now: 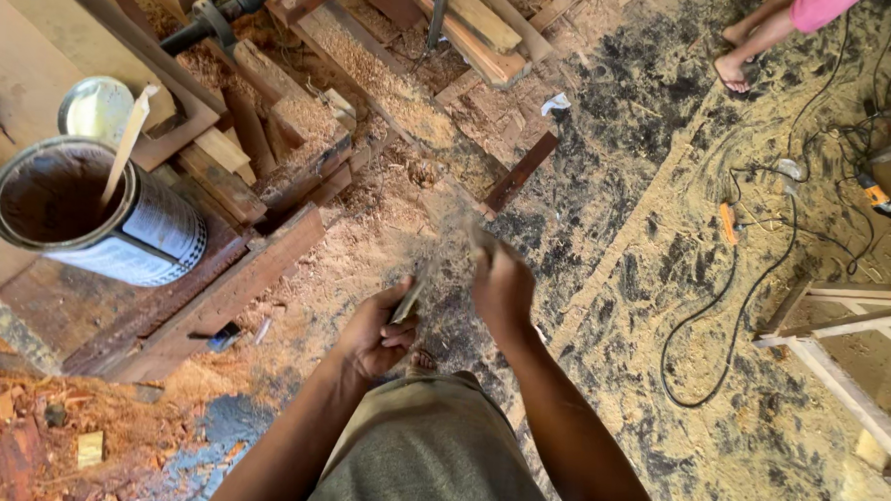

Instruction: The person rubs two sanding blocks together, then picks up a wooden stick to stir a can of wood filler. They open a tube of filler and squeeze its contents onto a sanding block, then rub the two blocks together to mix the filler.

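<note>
The thing in the right hand (502, 283) is motion-blurred past telling. The left hand (380, 330) hides most of its tool (407, 303). Another person (766, 29) is cut off at the top edge.

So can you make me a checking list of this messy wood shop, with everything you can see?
Surface: floor covered in sawdust and shavings.
Job's things: left hand grips a small blade-like tool; right hand holds something thin, too blurred to tell.
Clutter: open can with a stick in it, lid behind, stacked planks, wood scraps.
Fingers: both hands closed.
Cables: black cords looping to tools.
Surroundings: wooden frame, another person's bare feet.
</note>
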